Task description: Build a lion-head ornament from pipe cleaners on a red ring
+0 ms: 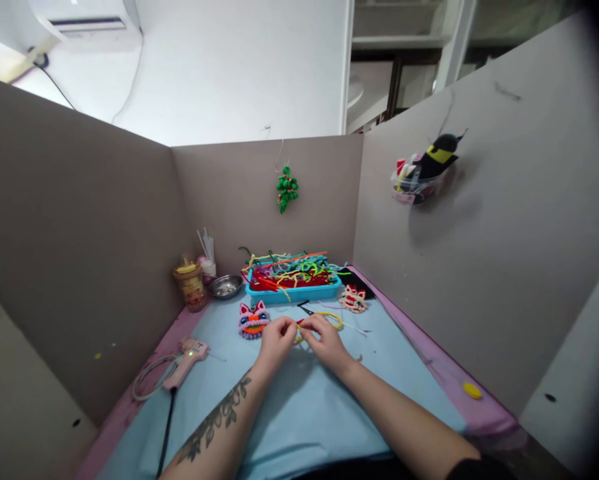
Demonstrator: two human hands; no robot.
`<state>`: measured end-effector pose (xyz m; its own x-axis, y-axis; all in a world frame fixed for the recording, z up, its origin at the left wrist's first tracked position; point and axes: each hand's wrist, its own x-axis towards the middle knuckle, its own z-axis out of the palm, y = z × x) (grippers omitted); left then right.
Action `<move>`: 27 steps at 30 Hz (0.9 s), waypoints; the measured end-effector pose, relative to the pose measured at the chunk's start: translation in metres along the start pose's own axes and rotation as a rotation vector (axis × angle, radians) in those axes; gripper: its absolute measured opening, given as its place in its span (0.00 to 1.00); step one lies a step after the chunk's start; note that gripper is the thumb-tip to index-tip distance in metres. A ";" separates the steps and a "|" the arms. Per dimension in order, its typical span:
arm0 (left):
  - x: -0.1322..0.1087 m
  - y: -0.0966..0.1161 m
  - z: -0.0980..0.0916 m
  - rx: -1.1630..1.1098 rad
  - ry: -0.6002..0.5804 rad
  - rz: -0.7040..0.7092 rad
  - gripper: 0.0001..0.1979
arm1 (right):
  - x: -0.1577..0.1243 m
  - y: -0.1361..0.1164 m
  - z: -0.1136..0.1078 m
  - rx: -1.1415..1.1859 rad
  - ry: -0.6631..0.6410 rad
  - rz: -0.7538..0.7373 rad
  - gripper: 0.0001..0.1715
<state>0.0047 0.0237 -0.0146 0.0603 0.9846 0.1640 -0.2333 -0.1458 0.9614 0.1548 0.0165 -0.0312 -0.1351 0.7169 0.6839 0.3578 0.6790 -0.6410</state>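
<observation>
Both hands work close together mid table (304, 413), approx centre of the blue mat. Left hand (276, 337) & right hand (328, 341) are each clenched in a fingertip pinch on the same yellow pipe cleaner (334, 317), w/ a bit of red showing at the gap between the thumbs. The stem's long axis runs roughly 9-to-3 between the hands, then loops out past the right hand toward 1 o'clock, so the free end lies on the right hand's side; left hand only has the short end. Thin scissors (305, 308) lie just beyond the fingers at 12, apart from them, right hand slightly nearer. Further at 12, the blue tray (293, 294) heaped w/ mixed-colour stems sits vs. the back wall. Pink lion-head craft (253, 320) is just beside the left hand at 10; a white/red one (353, 300) near the right hand at 1. Glue gun (188, 355) w/ cable at 9, well apart; metal bowl (225, 287) & jar (191, 288) at 10-11 in the corner. Green ornament (287, 189) hangs on the back wall
</observation>
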 end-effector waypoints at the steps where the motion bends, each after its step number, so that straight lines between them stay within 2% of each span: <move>1: 0.003 0.000 -0.002 -0.062 0.044 -0.039 0.07 | 0.000 0.003 0.001 0.035 0.034 0.031 0.09; 3: 0.010 0.001 -0.009 -0.283 0.150 -0.149 0.08 | 0.002 0.009 0.001 0.117 0.150 0.135 0.12; 4: 0.015 0.001 -0.013 -0.434 0.220 -0.213 0.10 | 0.003 0.013 0.000 0.171 0.176 0.197 0.13; 5: 0.019 0.002 -0.017 -0.473 0.234 -0.250 0.10 | 0.004 0.016 0.000 0.235 0.163 0.256 0.14; 8: 0.027 0.001 -0.026 -0.631 0.220 -0.408 0.09 | 0.006 0.023 0.000 0.403 0.049 0.323 0.18; 12: 0.026 0.001 -0.023 -0.716 0.087 -0.552 0.10 | 0.006 0.023 0.004 0.468 -0.004 0.293 0.20; 20: 0.021 0.003 -0.018 -0.762 -0.061 -0.627 0.09 | 0.007 0.016 0.006 0.572 -0.023 0.366 0.15; 27: 0.020 0.004 -0.018 -0.778 -0.072 -0.617 0.10 | 0.008 0.018 0.003 0.576 0.007 0.405 0.11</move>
<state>-0.0128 0.0450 -0.0114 0.4385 0.8547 -0.2778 -0.7112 0.5190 0.4742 0.1574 0.0345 -0.0380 -0.0882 0.9315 0.3530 -0.1674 0.3355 -0.9271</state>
